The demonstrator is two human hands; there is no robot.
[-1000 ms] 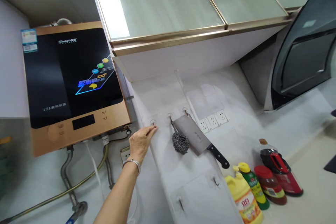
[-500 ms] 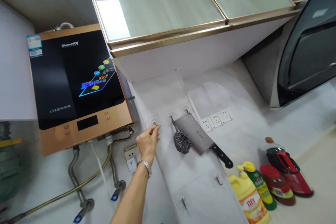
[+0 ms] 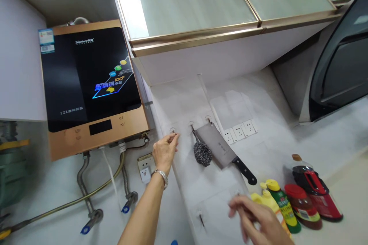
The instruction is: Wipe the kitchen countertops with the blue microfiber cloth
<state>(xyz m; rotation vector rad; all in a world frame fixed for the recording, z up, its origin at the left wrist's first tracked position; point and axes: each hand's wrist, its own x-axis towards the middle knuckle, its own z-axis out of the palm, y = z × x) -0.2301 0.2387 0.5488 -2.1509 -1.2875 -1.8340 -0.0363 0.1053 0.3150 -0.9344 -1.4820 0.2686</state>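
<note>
Pinching a wall hook [image 3: 173, 130] at mid-frame, a person's left hand [image 3: 165, 151] calls for a light, steady touch clear of the cleaver [image 3: 220, 146] right of centre, as the loosely open right hand [image 3: 257, 219] hovers, blurred, lower right.

From the scouring ball [image 3: 202, 154] hanging on the wall, your left hand [image 3: 165, 151] is at nine o'clock, at a wall hook [image 3: 173, 129]. The cleaver [image 3: 222, 146] hangs at three, partly behind the ball; the water heater [image 3: 92, 92] is at ten, cupboards [image 3: 186, 4] at twelve, range hood [image 3: 342, 65] at two. Your right hand [image 3: 257, 216] is at five, before the detergent bottle [image 3: 266, 199].
</note>
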